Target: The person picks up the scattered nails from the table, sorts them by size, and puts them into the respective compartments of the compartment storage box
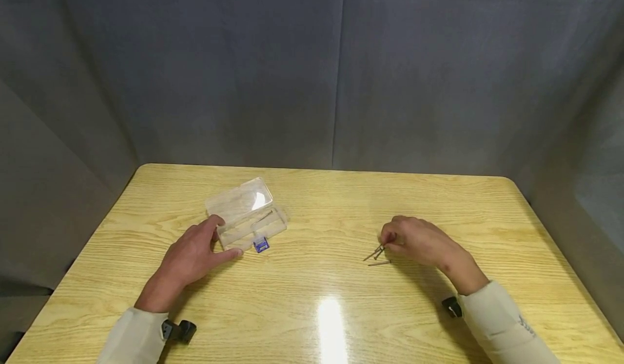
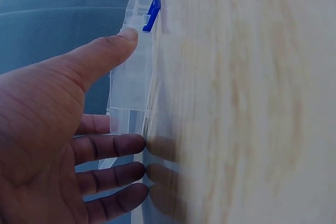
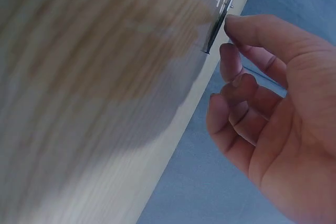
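The nails (image 1: 379, 264) lie on the table (image 1: 273, 310) at the fingertips of your right hand (image 1: 419, 240); whether it pinches one, I can't tell. Likely light, stiff and prone to roll: take them mid-shank. Your left hand (image 1: 192, 253) grips the clear case (image 1: 241, 228).

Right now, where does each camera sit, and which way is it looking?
Head: worn on the head, looking forward and down at the table, clear box and metal fasteners; the left hand, right hand and sleeves show.
Left wrist: worn there, looking along the left hand toward the box; only that hand shows of the person.
Right wrist: worn there, looking past the right hand toward the fasteners; only that hand shows of the person.
Shared: head and left wrist both see the box's blue latch.
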Demonstrator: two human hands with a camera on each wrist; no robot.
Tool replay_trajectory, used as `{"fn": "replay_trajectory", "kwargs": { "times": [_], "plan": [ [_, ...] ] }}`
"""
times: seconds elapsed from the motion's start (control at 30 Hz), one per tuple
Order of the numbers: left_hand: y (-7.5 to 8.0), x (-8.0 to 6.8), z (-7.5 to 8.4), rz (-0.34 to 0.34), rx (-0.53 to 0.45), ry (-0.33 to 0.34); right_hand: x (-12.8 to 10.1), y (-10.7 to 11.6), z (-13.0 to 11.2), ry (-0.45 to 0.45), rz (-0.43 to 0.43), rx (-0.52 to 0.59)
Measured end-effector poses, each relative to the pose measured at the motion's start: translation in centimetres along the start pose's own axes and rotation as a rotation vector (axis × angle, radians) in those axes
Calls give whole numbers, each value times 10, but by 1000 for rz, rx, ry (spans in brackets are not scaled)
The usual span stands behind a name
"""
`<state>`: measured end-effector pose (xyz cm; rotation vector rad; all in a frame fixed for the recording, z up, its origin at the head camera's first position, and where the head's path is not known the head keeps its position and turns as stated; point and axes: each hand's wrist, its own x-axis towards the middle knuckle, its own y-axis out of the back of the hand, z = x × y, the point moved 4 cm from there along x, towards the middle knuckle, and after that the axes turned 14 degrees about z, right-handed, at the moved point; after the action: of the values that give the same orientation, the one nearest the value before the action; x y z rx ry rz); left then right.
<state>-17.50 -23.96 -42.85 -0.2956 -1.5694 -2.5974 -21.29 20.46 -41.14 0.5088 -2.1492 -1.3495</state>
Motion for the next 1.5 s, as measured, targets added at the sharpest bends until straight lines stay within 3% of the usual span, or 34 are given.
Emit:
{"fn": "replay_trajectory", "kwargs": {
  "times": [0.33, 0.67, 0.9, 1.13, 1.5],
  "plan": [
    [0, 0, 0, -4, -5, -1, -5, -3, 0, -1, -1, -19],
    [1, 1, 0, -6, -11, -19, -9, -4, 3, 31, -43, 71],
    [0, 1, 0, -15, -12, -18, -9, -5, 2, 45, -43, 33],
    [0, 2, 0, -18, -12, -20, -9, -6, 3, 34, -53, 13],
    [-1, 2, 0, -15, -10, -19, -13, -2, 6, -22, -54, 95]
  ]
}}
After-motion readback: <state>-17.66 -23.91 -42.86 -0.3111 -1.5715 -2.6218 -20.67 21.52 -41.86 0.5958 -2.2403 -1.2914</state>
